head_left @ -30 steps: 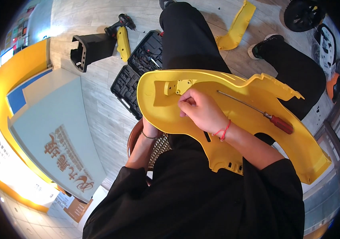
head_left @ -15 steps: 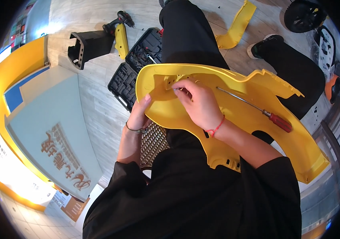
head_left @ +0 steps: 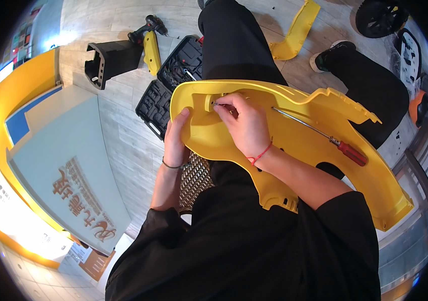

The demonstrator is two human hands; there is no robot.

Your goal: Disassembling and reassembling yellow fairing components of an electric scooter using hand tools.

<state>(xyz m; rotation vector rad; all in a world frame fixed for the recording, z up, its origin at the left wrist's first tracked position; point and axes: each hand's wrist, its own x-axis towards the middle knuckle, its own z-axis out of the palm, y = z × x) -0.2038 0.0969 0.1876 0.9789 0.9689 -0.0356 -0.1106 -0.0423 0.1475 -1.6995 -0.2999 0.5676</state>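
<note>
Head view: big yellow plastic shell [head_left: 294, 150] lies across the lap. Left hand [head_left: 175, 140] clasps its left edge, fingers curled under. Right hand [head_left: 244, 125] pinches a small fastener at a round boss; a red-handled screwdriver [head_left: 319, 135] rests inside the shell, open tool case [head_left: 171, 85] on the floor.

An open black plastic tool case [head_left: 171, 83] is seen lying on the pale wood-plank floor [head_left: 123, 145], with a yellow-and-black cordless drill [head_left: 148, 37] just beyond it. A black moulded plastic housing [head_left: 108, 60] is set beside the drill. Farther off, a curved yellow plastic strip [head_left: 296, 32] is laid on the floor, and a black rubber wheel [head_left: 379, 17] is glimpsed at the upper right.
</note>
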